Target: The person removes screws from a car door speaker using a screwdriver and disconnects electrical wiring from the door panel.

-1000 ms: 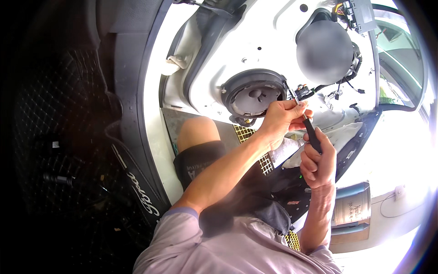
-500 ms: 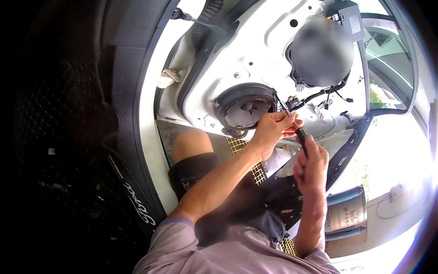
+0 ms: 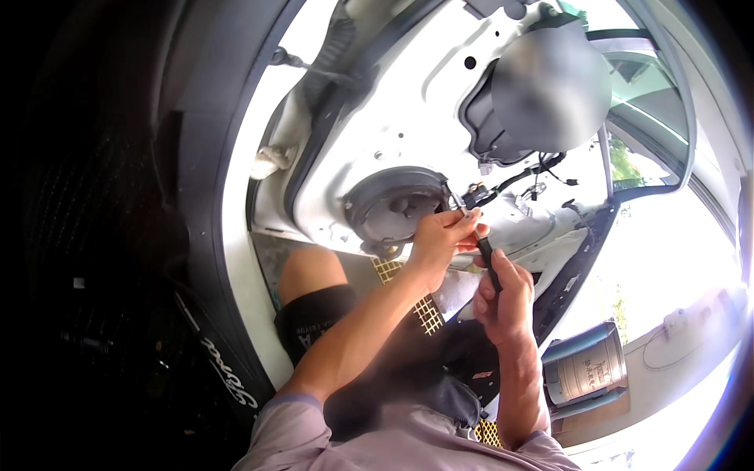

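My right hand is wrapped round the black handle of a screwdriver, which points up and to the left. Its metal shaft is pinched between the fingertips of my left hand. The tool's tip reaches the right edge of a round black speaker set low in a white car door. Whether the tip sits in a screw is too small to make out. My left hand covers the speaker's lower right part.
A black wiring harness with connectors runs right of the speaker. Above it is a blurred grey round shape. The door window is at upper right. A dark sill, yellow grating and a bucket surround my legs.
The whole view has shifted, so the door and both hands appear farther left and slightly lower. My hands keep their hold on the screwdriver at the speaker's edge.
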`<state>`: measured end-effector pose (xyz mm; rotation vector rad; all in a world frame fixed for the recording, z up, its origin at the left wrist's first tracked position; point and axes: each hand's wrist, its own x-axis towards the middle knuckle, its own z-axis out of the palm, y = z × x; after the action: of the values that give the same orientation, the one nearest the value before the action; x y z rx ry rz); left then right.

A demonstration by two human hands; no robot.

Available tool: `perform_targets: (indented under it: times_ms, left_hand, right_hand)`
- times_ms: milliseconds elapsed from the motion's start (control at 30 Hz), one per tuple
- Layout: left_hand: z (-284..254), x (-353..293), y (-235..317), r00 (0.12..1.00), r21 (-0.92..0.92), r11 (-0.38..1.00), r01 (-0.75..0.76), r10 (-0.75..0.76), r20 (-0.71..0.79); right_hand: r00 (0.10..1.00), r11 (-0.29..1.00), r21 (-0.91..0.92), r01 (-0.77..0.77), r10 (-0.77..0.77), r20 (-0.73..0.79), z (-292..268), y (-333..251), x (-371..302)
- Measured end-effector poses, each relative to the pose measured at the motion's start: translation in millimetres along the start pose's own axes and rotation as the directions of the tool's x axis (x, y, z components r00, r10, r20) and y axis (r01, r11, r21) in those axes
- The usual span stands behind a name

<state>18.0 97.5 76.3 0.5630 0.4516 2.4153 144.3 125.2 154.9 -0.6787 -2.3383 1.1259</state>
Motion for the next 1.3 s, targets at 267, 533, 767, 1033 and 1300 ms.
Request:
perform_targets:
  times_ms: [267, 533, 767, 1033, 1300]
  left_hand:
    - [-3.2, 2.2, 3.9, 1.000, 0.032, 0.999, 0.005, -0.005, -0.013]
    - [-3.2, 5.1, -0.7, 0.999, -0.030, 0.999, -0.028, 0.029, 0.027]
    - [0.4, 0.6, 4.8, 0.998, 0.018, 0.998, -0.065, 0.065, -0.021]
    - [-7.2, 9.7, -0.6, 0.994, 0.001, 0.994, -0.110, 0.110, 0.007]
    - [-15.8, 14.8, -3.8, 0.989, -0.160, 0.977, -0.144, 0.147, 0.006]
  right_hand:
    - [0.821, 0.575, -0.703, 0.418, -0.571, 0.021, 13.6, 5.8, 2.8]
    - [0.965, 0.950, -0.258, 0.174, -0.217, -0.149, 10.4, 10.0, 18.1]
    - [0.992, 0.969, 0.221, -0.107, 0.119, -0.040, 13.2, -5.5, 9.2]
    - [0.964, 0.934, -0.297, 0.201, -0.243, -0.111, 15.0, 5.6, 14.1]
    - [0.785, 0.659, -0.608, 0.444, -0.613, -0.092, 18.4, 17.6, -2.2]
